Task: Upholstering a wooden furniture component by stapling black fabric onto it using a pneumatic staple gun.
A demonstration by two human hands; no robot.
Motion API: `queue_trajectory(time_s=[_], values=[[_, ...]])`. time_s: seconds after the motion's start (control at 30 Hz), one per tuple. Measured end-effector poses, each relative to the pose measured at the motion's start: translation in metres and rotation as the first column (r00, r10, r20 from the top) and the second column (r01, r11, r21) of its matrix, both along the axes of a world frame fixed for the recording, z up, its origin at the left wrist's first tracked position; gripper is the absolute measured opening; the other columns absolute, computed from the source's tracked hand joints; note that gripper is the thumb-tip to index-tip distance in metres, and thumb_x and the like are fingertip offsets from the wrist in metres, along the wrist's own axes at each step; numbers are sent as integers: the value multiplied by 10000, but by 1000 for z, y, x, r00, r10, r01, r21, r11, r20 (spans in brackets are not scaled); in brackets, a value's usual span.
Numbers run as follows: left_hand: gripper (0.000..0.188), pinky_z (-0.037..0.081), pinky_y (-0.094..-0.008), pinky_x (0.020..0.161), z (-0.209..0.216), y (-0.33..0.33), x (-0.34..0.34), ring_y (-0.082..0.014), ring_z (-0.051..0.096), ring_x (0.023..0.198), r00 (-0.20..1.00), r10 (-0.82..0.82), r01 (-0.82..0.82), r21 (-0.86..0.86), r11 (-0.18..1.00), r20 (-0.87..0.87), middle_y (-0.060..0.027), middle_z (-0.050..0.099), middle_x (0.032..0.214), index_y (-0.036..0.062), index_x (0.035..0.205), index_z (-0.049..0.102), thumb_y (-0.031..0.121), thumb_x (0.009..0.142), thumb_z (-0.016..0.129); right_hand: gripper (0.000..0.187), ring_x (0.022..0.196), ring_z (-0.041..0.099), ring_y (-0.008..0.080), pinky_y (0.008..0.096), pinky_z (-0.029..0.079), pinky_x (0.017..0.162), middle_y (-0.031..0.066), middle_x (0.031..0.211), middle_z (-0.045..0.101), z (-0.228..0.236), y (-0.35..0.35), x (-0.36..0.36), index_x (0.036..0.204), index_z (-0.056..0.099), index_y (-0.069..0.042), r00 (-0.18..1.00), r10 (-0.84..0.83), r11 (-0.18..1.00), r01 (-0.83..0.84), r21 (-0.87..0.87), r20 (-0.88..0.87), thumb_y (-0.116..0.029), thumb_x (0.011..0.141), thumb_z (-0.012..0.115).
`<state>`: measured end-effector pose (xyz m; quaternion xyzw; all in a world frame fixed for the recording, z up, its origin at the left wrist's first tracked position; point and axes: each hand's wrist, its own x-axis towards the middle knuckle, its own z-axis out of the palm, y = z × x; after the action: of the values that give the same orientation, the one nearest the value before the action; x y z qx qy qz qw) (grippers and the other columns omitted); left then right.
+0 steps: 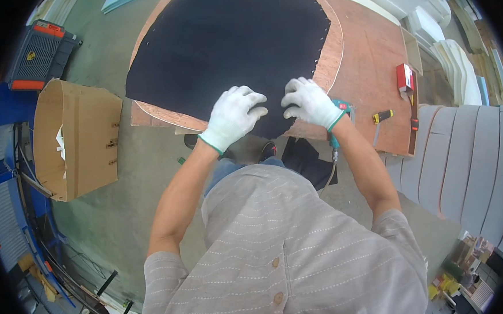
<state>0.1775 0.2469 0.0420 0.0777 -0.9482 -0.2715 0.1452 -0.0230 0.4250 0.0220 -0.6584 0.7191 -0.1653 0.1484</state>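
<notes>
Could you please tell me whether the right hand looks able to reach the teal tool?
Probably yes: the teal tool lies close beside the right hand, with nothing visible between them, though that hand is busy at the black fabric.

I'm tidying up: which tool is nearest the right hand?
The teal tool, beside the right hand; the yellow-black tool lies farther right.

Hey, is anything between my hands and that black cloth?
Only the white gloves on your left hand and right hand, both at the near end of the cloth; nothing else visible stands between.
</notes>
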Motion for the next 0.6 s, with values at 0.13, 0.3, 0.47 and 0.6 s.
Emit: queue_trajectory(time_s=[0.13,0.3,0.47,0.6], values=[[461,488,-437,948,-18,0,-14,-299,622,1077,995,-60,60,5,998,74,-76,683,1117,108,1167,744,369,799,841,152,1011,596,282,420,478,897,64,1019,634,-10,-4,-2,836,737,-115,998,35,996,-39,-75,-52,-235,779,812],[548,466,-443,969,-21,1,-32,-293,608,1123,983,-85,96,-60,994,166,-79,675,1109,105,1180,745,439,760,853,115,977,589,302,424,482,881,94,985,611,-6,-19,-2,878,667,-85,992,-46,964,14,-264,-115,-161,846,746],[183,550,-463,803,-20,-10,-52,-319,679,899,990,-103,114,-113,987,97,-74,672,937,121,962,702,226,832,776,181,977,620,332,443,508,892,117,1008,657,-1,-11,-10,949,693,-63,992,-120,952,127,-278,44,-193,853,776],[189,535,-441,792,-9,-10,-63,-293,676,891,987,-154,146,-162,976,-37,-57,642,875,123,933,647,140,787,767,438,1010,643,354,446,520,921,137,1071,705,19,-3,-9,1139,708,-56,970,-206,928,234,-289,126,-288,796,850]])
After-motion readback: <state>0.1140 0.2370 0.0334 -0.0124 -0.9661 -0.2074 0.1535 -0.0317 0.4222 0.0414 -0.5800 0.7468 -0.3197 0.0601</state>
